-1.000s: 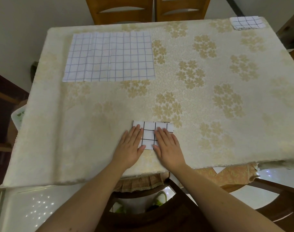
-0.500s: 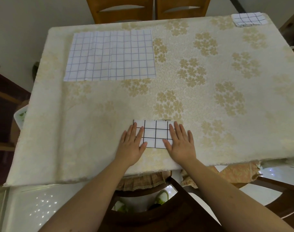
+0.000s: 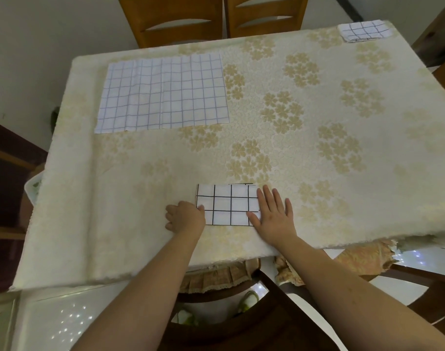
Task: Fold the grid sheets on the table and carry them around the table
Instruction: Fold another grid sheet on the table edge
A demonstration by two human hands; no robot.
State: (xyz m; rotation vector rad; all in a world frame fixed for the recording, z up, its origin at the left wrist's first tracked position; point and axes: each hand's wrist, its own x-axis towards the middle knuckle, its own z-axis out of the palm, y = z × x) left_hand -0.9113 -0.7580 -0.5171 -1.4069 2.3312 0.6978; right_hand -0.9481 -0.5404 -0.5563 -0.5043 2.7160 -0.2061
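A small folded grid sheet (image 3: 226, 203), white with black lines, lies near the table's front edge. My left hand (image 3: 184, 217) sits at its left edge with fingers curled, thumb touching the sheet. Flat and with its fingers spread, my right hand (image 3: 274, 214) presses on the sheet's right edge. A large unfolded grid sheet (image 3: 163, 93) with pale blue lines lies flat at the far left. Another small folded grid sheet (image 3: 363, 31) rests at the far right corner.
The table (image 3: 317, 122) wears a cream cloth with gold flower prints. Two wooden chairs (image 3: 211, 19) stand at the far side. A dark chair (image 3: 262, 320) is tucked under the near edge below my arms. Dark furniture (image 3: 6, 186) stands at the left.
Both hands slid apart from the middle of the small folded sheet to its edges. My left hand's fingers curled at the left edge; my right hand stayed flat.
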